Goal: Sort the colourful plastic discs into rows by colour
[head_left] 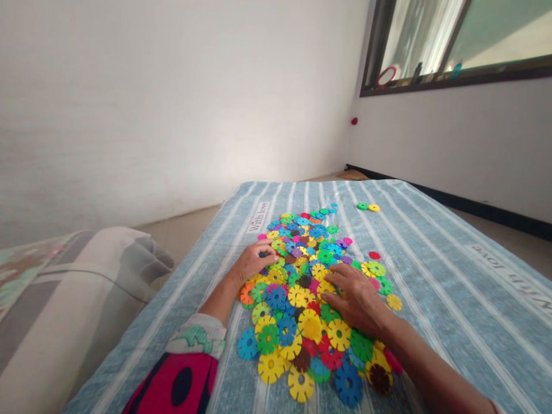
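Note:
A heap of flat plastic snowflake discs (302, 299) in yellow, blue, green, red and purple lies on a blue striped sheet (431, 270). My left hand (253, 260) rests at the heap's left edge, fingers curled and pinched on small discs near its fingertips. Over the heap's right side my right hand (356, 299) lies flat, fingers stretched out on the discs, palm down.
Two stray discs, green and yellow (368, 207), sit further up the sheet, and a red one (374, 255) lies right of the heap. A folded grey blanket (81, 287) is at the left. White walls and a window (452, 40) stand beyond.

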`<state>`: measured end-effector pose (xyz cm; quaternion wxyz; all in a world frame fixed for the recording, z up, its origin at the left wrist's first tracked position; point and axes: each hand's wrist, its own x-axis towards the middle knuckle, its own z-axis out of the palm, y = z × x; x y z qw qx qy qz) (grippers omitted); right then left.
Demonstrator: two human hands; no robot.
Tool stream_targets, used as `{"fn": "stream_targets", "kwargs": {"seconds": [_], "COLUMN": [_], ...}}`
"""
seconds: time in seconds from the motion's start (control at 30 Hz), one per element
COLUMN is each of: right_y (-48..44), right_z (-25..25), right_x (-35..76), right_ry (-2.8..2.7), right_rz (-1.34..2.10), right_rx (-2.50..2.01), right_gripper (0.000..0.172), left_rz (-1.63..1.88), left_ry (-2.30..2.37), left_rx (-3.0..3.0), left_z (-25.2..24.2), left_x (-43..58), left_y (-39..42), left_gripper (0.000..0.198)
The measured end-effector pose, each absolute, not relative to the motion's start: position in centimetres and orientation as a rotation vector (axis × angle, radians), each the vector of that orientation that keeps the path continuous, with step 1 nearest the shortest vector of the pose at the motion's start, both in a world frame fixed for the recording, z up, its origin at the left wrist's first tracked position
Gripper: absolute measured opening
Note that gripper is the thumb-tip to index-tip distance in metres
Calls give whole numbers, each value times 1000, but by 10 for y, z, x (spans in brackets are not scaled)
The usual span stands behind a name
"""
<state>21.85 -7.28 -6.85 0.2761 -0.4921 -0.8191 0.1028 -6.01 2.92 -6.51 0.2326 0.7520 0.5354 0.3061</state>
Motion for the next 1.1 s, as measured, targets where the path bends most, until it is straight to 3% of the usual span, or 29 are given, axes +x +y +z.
{"fn": "stream_targets", "kwargs": {"seconds": [0.37,1.1], "right_y": [-60,-61], "right_z": [-80,-75], "right_x": [243,255], "right_ry": [-1872,-1887], "right_rz": [585,472], "right_rx": [-1387,-1468], "right_gripper": [16,18], "left_rz": [867,876], "left_ry": [1460,1504], "left_rx": [2048,2039], "left_z": [-70,-67], "left_x": [-61,-59], "left_y": [39,38], "left_gripper": [33,42]}}
